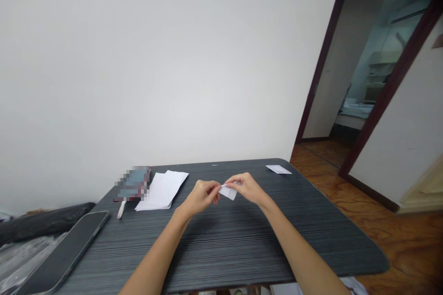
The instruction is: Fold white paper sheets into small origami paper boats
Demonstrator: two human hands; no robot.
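Observation:
Both my hands meet above the middle of the dark striped table [242, 249]. My left hand [202, 197] and my right hand [244, 186] each pinch an edge of a small folded piece of white paper [229, 191], held just over the tabletop. The fingers of both hands are closed on it. Most of the paper is hidden behind my fingertips.
A stack of white sheets [163, 190] lies left of my hands, beside a blurred booklet [133, 183] and a white pen [121, 209]. A phone [65, 251] lies at the near left edge. A small folded paper [278, 169] rests at the far right corner. An open doorway [367, 83] is at right.

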